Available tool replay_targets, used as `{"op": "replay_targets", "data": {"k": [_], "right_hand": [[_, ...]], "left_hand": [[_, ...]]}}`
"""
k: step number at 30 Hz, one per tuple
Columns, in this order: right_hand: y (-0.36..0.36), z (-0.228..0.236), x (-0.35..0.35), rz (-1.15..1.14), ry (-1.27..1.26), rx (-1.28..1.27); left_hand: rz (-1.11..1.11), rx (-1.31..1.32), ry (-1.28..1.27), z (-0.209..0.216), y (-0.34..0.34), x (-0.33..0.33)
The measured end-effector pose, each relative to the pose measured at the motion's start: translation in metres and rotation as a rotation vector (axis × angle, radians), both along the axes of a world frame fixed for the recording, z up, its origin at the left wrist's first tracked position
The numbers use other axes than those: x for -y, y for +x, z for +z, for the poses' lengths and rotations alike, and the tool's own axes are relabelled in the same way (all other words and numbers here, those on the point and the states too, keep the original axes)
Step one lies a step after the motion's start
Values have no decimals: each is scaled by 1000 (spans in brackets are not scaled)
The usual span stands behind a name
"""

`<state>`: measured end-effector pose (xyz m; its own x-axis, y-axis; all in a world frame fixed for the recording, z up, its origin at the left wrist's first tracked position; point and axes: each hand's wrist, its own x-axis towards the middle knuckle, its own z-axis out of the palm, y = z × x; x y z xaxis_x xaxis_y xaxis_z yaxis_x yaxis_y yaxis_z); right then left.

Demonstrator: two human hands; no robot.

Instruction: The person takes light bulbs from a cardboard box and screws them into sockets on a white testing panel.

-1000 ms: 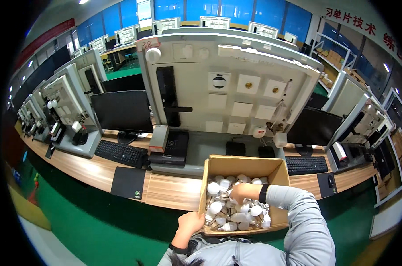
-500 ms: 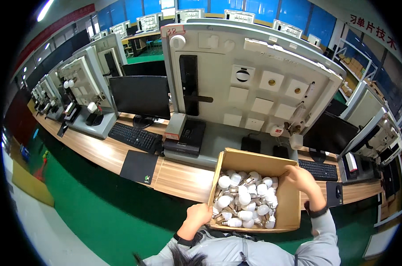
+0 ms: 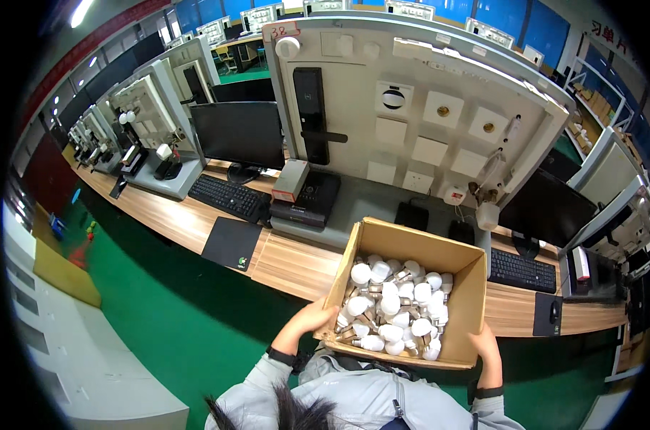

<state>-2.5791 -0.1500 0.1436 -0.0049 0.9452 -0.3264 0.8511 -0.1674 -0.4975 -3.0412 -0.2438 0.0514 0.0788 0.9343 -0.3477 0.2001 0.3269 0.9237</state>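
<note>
A green floor [image 3: 196, 315] spreads beneath a long wood-grained counter [image 3: 296, 269] that curves across the view from left to right. A broad pale panel [image 3: 353, 86] stands upright on its grey base at the counter, carrying square white plates, round fixtures and a tall black fitting [image 3: 310, 115] with a handle jutting to the right. A dark monitor [image 3: 240, 135] stands to the panel's left, and another monitor [image 3: 547, 211] stands to its right.

Nearest the person, in front of the panel, is an open cardboard box [image 3: 425, 247], tilted in the view and overlapping the counter's front edge; whether the counter bears any of its weight cannot be told. A black keyboard [image 3: 229, 198] lies before the left monitor, another keyboard [image 3: 522, 272] to the right of the box. On the panel's base sits a flat black case [image 3: 309, 202], topped by a small grey-and-red carton [image 3: 291, 180]. A dark mat [image 3: 231, 242] lies near the counter's front edge.

Both hands grasp the box: the left hand [image 3: 318, 315] grips its left wall at the near corner, and the right hand [image 3: 485, 342] clasps the right wall toward the near end. Inside, white light bulbs [image 3: 389, 304] lie heaped at mixed angles, some showing metal bases. A black mouse [image 3: 554, 310] rests on a second mat [image 3: 543, 327] at right.
</note>
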Motion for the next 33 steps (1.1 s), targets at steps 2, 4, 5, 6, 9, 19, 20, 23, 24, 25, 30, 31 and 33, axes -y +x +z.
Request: {"op": "replay_targets", "data": {"k": [2,4,5,6,9,19,20,23,24,25,30,31,33], "right_hand": [[0,4,-2,90,25,-61],[-6,18,-4,101,-89,46],[-5,21,-4,106,-142,103],[-2,17,-5,129,-122,125],[3,19,-5,144,-118,68],[-13,18,-8,289,-75,120],[-27,25,-7,324,-56,133],[-63,30,-2,382,-90,126],[-73,31,-1,395,-110,121],[-83,28,0,418,-103,100],[-170,33,20,534,-77,163],[-185,25,26,575,-86,161],[-222,13,39,655,-83,168]], "left_hand": [[5,-207,-84,31,-1,-4],[36,-405,-84,25,5,-1],[55,-513,-127,39,9,-1],[82,-585,-159,48,14,2],[99,-565,-242,77,28,13],[216,-668,-270,84,37,82],[245,-657,-270,87,35,91],[310,-653,-305,85,21,122],[332,-653,-318,82,16,133],[351,-646,-324,77,10,145],[449,-603,-416,75,-31,216],[460,-607,-440,75,-42,232],[488,-605,-469,67,-66,270]]}}
